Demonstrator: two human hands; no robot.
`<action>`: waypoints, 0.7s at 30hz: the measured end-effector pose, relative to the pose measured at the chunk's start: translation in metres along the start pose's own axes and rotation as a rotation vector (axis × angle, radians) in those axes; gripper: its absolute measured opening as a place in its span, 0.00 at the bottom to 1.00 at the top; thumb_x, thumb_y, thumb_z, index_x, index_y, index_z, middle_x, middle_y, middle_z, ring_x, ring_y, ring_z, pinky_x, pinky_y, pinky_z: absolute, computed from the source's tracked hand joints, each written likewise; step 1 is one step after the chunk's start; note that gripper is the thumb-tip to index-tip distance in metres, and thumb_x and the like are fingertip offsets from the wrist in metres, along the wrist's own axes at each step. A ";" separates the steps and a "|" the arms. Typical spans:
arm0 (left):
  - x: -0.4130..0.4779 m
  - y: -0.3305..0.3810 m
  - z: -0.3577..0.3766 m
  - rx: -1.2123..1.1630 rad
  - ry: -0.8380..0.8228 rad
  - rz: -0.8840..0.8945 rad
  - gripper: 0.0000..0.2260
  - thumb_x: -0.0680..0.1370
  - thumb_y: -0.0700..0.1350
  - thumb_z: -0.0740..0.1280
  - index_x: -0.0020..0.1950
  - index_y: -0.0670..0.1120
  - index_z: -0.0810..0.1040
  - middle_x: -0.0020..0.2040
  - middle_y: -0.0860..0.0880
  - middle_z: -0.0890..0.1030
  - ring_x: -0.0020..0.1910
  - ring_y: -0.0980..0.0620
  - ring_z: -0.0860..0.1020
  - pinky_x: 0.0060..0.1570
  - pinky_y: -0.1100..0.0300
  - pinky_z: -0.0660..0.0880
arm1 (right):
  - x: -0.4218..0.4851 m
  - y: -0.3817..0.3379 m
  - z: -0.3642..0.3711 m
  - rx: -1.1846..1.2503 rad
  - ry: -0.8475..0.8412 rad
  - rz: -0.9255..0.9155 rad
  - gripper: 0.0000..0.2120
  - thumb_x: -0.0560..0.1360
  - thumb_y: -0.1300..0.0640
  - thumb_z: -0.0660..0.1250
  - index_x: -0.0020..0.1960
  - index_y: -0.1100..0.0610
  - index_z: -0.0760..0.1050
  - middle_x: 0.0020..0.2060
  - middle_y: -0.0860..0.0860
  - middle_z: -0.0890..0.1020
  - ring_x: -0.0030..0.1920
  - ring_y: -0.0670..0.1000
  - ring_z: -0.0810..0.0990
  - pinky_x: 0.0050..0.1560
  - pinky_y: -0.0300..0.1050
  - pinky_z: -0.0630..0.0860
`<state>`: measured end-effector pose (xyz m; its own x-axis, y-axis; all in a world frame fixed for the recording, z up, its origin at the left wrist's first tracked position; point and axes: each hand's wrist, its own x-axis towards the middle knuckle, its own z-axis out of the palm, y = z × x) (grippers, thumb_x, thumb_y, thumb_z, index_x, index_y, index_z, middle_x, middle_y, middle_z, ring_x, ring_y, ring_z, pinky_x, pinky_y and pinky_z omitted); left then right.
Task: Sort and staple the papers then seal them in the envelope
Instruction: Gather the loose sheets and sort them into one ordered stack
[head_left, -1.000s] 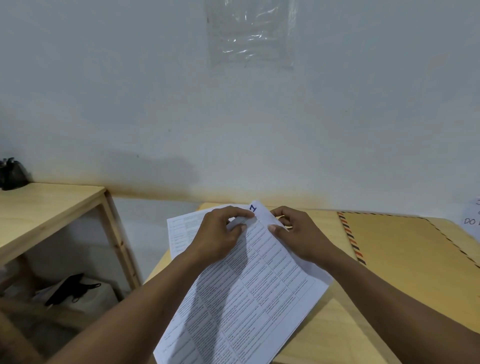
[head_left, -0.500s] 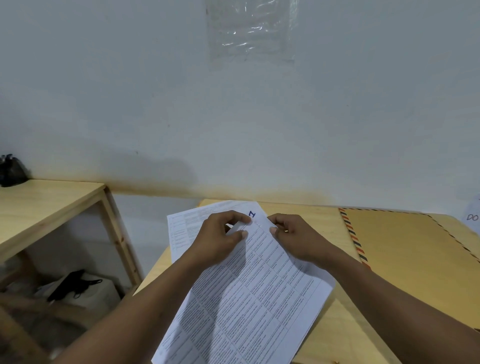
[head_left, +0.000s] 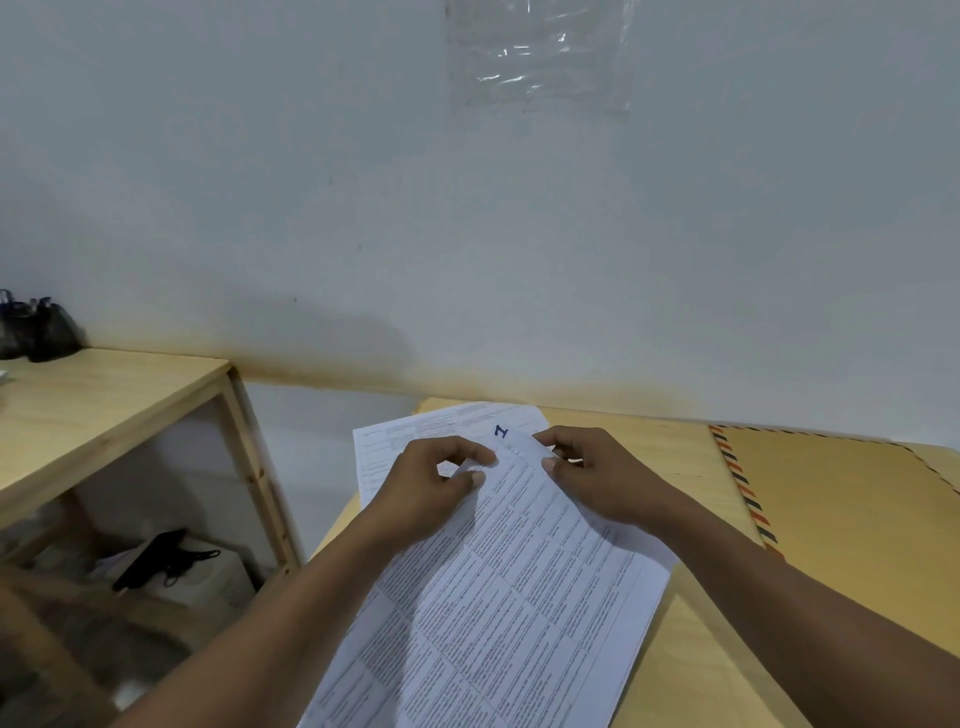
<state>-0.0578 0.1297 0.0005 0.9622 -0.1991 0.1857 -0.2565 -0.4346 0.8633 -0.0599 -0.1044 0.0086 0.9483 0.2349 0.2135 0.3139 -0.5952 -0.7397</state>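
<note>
Left hand (head_left: 431, 486) and right hand (head_left: 605, 480), fingers curled, pinch the top corner of the papers (head_left: 511, 582), which lie on the bench (head_left: 670, 449) just left of the envelope (head_left: 857, 519). Both grips match the earlier frame.

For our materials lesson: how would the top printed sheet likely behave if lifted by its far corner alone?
Probably floppy: the top sheet is thin, and its corner bends between the left hand and right hand. Likely light, since fingertip pinches seem to hold it. It may slide easily over the lower sheet.
</note>
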 end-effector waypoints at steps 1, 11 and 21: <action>0.000 -0.004 -0.002 -0.026 0.033 -0.014 0.10 0.79 0.43 0.71 0.48 0.58 0.86 0.51 0.60 0.84 0.44 0.54 0.85 0.50 0.55 0.81 | 0.002 0.001 0.000 0.001 -0.018 0.009 0.13 0.80 0.59 0.63 0.59 0.48 0.81 0.42 0.45 0.82 0.46 0.48 0.80 0.54 0.49 0.77; 0.007 -0.030 -0.016 -0.248 -0.087 -0.196 0.10 0.78 0.38 0.72 0.53 0.52 0.87 0.59 0.54 0.85 0.60 0.53 0.82 0.68 0.48 0.76 | 0.020 0.019 0.014 -0.004 -0.079 0.079 0.13 0.79 0.62 0.64 0.59 0.49 0.81 0.36 0.42 0.78 0.43 0.45 0.78 0.50 0.43 0.73; 0.017 -0.043 -0.024 -0.117 0.005 -0.150 0.12 0.79 0.36 0.70 0.55 0.51 0.86 0.60 0.58 0.83 0.62 0.58 0.79 0.68 0.57 0.72 | 0.026 0.038 0.010 0.032 -0.092 0.138 0.14 0.78 0.63 0.64 0.55 0.48 0.82 0.40 0.42 0.81 0.46 0.52 0.79 0.49 0.45 0.72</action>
<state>-0.0281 0.1658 -0.0227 0.9894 -0.1351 0.0527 -0.0979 -0.3540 0.9301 -0.0234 -0.1133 -0.0208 0.9735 0.2231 0.0500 0.1781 -0.6026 -0.7779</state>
